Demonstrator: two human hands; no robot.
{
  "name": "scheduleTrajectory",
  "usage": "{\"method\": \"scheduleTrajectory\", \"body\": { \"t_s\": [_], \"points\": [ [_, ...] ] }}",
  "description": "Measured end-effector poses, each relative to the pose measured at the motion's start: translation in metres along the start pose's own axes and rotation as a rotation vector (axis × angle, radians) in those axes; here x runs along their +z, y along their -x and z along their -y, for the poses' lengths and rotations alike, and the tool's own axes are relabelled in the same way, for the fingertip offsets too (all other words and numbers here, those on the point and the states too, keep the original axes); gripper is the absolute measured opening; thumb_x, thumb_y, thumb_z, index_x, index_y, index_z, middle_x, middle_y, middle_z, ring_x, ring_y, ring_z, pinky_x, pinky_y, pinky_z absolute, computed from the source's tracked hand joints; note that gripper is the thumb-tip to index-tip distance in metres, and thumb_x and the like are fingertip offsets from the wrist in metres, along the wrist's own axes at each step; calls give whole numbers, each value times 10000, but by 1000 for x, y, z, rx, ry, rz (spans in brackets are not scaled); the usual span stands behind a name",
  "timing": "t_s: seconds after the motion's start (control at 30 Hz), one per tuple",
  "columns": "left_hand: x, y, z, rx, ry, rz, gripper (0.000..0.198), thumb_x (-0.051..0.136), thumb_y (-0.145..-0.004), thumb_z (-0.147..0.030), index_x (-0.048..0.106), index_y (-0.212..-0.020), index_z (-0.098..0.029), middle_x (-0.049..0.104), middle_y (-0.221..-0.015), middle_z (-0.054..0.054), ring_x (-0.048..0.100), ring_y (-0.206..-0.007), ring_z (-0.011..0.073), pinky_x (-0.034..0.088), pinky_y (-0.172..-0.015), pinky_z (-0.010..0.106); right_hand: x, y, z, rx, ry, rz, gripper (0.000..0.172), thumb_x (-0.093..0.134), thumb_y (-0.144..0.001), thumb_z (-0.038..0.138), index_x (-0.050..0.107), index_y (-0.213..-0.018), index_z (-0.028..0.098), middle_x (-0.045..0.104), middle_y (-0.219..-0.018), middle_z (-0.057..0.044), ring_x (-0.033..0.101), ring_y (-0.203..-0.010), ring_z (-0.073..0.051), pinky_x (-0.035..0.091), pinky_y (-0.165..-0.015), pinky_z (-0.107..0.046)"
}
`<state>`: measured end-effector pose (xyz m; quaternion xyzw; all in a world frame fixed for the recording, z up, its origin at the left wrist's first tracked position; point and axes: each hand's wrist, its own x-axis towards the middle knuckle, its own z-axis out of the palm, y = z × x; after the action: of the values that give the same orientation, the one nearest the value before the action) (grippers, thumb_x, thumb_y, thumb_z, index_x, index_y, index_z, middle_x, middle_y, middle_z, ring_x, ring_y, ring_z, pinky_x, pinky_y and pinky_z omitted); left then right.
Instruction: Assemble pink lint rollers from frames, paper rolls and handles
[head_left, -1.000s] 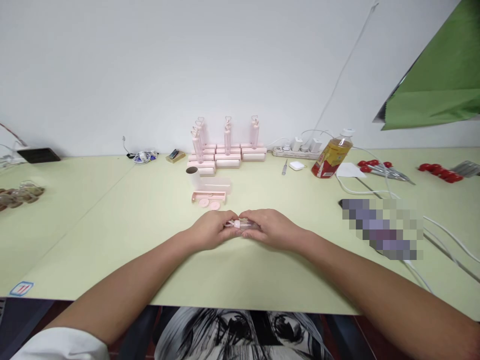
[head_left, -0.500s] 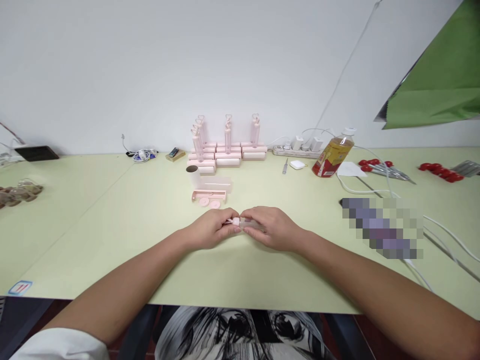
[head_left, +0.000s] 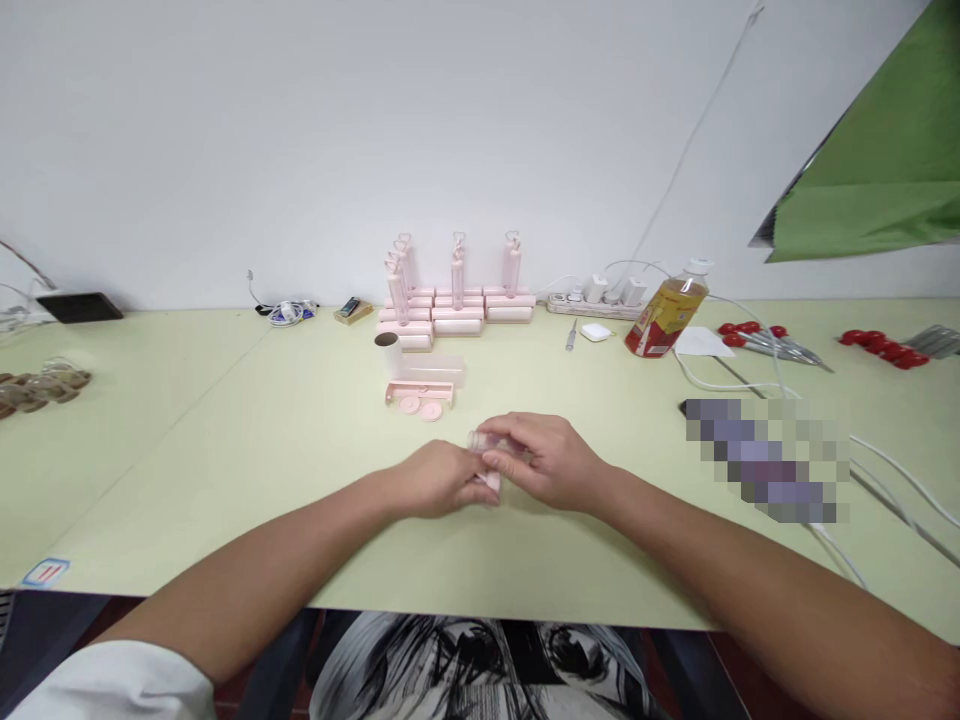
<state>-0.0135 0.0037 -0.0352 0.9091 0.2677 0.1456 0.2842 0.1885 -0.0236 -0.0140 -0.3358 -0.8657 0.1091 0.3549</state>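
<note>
My right hand (head_left: 551, 460) is closed around a clear tube (head_left: 474, 441), whose open rim points left past my fingertips. Pinched in my left hand (head_left: 444, 480) is a small pink cap (head_left: 491, 482), just below the tube and apart from its rim. My fingers cover much of both pieces, and the two hands meet at the fingertips. Beyond them lie two pink discs (head_left: 431, 411), a pink open tray-like shell (head_left: 420, 393), a flat clear sheet (head_left: 442, 371) and an upright cardboard-cored roll (head_left: 388, 355).
Rows of pink cases (head_left: 457, 327) with upright clear pink tubes (head_left: 458, 280) stand by the wall. To the right are a tilted drink bottle (head_left: 666, 312), a power strip (head_left: 592, 304), a small screwdriver-like tool (head_left: 571, 335), red-handled tools (head_left: 772, 343) and loose white cables (head_left: 892, 475).
The pink cap has come away from the tube's end. My left hand has moved down and slightly right with it, and the tube's open rim now shows.
</note>
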Motion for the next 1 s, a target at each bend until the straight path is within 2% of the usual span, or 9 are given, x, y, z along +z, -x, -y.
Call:
{"method": "scheduleTrajectory", "body": {
  "t_s": [0.07,0.17,0.23,0.3,0.5,0.77,1.0],
  "points": [
    [2,-2,-1,30,5,37,321,504,-917,-467,639,-977,-182,690,-951,59,622,-834,195,449,-718,276,-7,-2,5,-59,-5,17,232,509,-921,308,612,-1086,181,727,-955,-78,654,-793,-166,485,-715,-266],
    [-6,-1,2,-33,96,-94,339,476,-933,-468,609,-1059,-183,662,-877,32,587,-752,154,434,-677,253,-20,-3,3,60,40,-23,250,529,-905,336,624,-1076,182,724,-917,-67,620,-670,-146,471,-652,-259],
    [-14,3,6,-84,124,-165,356,469,-930,-490,592,-1036,-174,611,-788,10,528,-667,129,409,-625,239,-26,-4,-2,127,74,7,241,543,-888,346,641,-1040,187,720,-873,-53,577,-591,-132,447,-607,-257],
    [-20,6,8,-102,140,-192,367,461,-929,-503,578,-1018,-167,570,-747,-1,481,-629,116,388,-593,232,-27,-4,-6,123,85,66,226,542,-881,330,651,-1014,184,718,-863,-50,573,-596,-132,432,-606,-256],
    [-19,9,2,-38,150,-152,398,447,-930,-517,559,-1066,-160,598,-814,26,502,-663,124,390,-593,233,-15,-3,-1,82,123,169,244,529,-882,318,663,-1007,157,701,-818,-60,589,-660,-155,402,-617,-262],
    [-16,9,-2,-129,39,-78,416,411,-932,-551,552,-1038,-175,650,-836,43,568,-713,166,412,-645,266,-9,0,-4,50,184,229,260,491,-913,329,664,-991,152,702,-824,-80,604,-686,-176,403,-634,-283],
    [-11,10,-3,-151,-39,-58,330,409,-945,-487,522,-1025,-188,657,-807,38,593,-701,185,393,-615,266,-7,2,-4,0,205,253,251,470,-922,305,669,-951,154,711,-822,-89,622,-711,-188,405,-646,-289]
  ]
}}
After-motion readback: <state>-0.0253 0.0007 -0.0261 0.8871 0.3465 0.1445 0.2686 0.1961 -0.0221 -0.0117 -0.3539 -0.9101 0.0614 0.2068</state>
